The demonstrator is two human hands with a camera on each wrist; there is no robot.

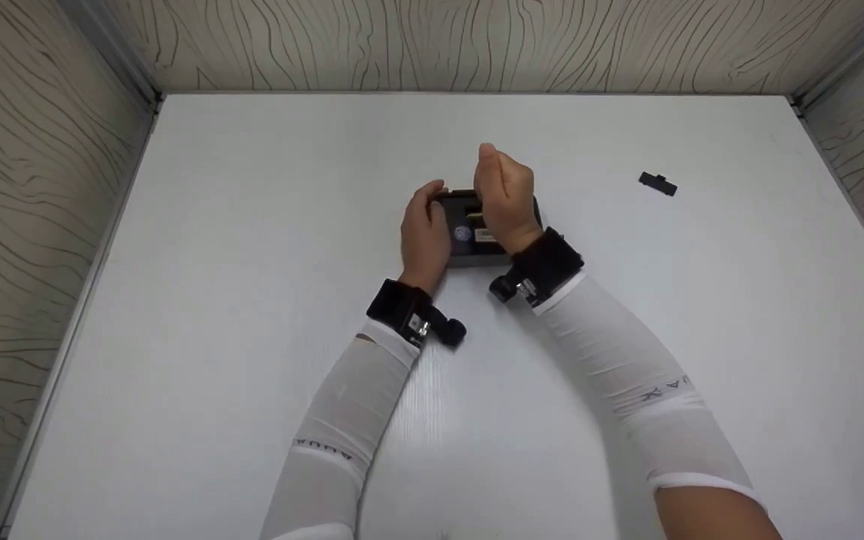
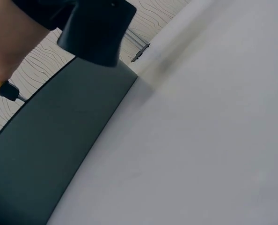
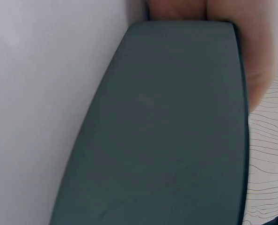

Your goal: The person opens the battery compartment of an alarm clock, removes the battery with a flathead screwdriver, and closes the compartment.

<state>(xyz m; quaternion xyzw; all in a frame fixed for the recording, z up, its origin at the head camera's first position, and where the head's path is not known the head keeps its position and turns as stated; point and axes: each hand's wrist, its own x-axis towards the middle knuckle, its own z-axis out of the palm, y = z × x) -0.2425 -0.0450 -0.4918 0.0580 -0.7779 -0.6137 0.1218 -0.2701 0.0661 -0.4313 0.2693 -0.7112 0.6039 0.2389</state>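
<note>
A dark grey box-shaped electronic device (image 1: 477,260) lies on the white table, with a round sticker, a pale label and a recess on its upper face. My left hand (image 1: 426,236) grips its left end, thumb near the upper face; in the right wrist view those fingers (image 3: 258,61) wrap that end. Above the device's right part, my fisted right hand (image 1: 507,199) holds a screwdriver (image 2: 9,90) with a yellow and black handle. Its metal shaft points toward the device's upper edge in the left wrist view; the tip is hidden. The device's plain side (image 3: 162,122) fills the right wrist view.
A small black cover piece (image 1: 658,184) with a tab lies to the right on the white table (image 1: 252,225). Wood-patterned panels (image 1: 402,45) stand along the back and both sides. Each wrist carries a black strapped camera (image 1: 548,262).
</note>
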